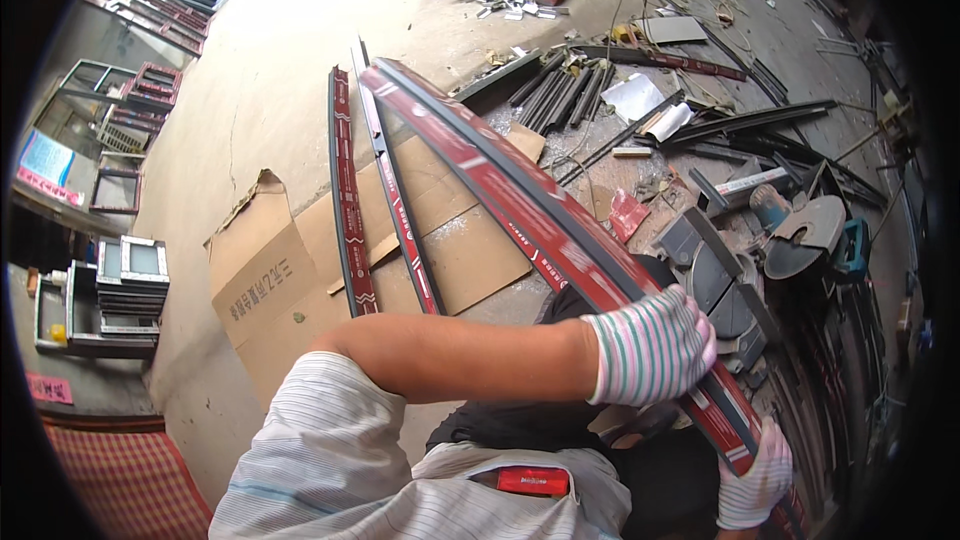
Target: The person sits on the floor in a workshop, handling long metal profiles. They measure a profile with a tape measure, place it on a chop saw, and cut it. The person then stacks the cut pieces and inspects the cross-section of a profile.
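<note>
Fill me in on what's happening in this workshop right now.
A person in striped work gloves holds a long metal profile wrapped in red protective film. The left hand grips it from above and the right hand holds its near end lower down. The strip runs away over flattened cardboard on the concrete floor, where two similar strips lie. A chop saw sits to the right among metal offcuts.

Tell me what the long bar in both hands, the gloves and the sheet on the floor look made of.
Long bar: likely extruded aluminium, dark grey coated, red protective film on its face. Left hand and right hand wear knit gloves, probably cotton, white with stripes. Sheet: brown corrugated cardboard, torn edges.
</note>
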### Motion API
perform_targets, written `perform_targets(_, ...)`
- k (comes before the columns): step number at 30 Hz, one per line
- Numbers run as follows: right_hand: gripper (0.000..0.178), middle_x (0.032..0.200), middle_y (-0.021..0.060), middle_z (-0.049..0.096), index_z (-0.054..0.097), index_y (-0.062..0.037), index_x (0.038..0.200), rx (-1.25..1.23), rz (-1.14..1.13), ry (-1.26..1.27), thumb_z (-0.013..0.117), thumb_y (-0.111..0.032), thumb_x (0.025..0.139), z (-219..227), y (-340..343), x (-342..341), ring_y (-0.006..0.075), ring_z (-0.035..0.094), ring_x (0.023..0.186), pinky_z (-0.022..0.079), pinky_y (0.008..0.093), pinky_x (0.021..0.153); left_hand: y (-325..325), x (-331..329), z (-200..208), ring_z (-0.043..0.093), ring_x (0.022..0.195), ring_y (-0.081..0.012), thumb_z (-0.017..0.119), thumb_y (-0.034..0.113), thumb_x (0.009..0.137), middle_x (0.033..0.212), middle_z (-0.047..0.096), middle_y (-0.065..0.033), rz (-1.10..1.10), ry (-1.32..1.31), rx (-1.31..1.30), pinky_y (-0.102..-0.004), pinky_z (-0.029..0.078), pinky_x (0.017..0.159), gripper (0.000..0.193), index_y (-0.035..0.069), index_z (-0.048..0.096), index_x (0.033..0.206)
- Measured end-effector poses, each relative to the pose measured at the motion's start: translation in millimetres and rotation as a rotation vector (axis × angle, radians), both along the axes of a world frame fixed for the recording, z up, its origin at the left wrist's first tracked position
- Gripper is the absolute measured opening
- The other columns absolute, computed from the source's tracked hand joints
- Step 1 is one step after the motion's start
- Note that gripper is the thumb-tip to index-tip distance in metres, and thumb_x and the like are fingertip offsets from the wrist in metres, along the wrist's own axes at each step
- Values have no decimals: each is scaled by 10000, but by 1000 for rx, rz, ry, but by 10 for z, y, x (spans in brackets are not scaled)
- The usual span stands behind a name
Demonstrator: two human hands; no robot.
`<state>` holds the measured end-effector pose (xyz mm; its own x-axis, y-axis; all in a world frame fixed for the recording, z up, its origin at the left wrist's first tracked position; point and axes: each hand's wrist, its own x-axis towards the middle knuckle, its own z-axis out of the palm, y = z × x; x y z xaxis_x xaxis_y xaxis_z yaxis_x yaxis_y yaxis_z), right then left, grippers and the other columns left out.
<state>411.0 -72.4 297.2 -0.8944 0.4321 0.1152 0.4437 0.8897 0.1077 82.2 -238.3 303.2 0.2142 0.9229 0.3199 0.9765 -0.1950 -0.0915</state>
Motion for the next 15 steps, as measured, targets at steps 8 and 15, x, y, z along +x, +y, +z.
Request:
perform_targets(8,521,1275,151,685,639,-54,1311,86,-38,-15,811,-237,854,163,445,995,347,652,1168,509,456,1016,-194,-784,76,674,899,-304,678,540,867,952,649,-134,-2,-168,-100,-419,549,816,566,3,630,1038)
perform_targets(15,479,1282,184,672,636,-26,1309,18,-97,50,786,-158,873,-84,409,1412,359,646,1185,505,453,1046,-138,-750,50,682,894,-304,549,436,928,931,660,-139,-73,-7,-38,-450,546,881,499,-44,614,1048)
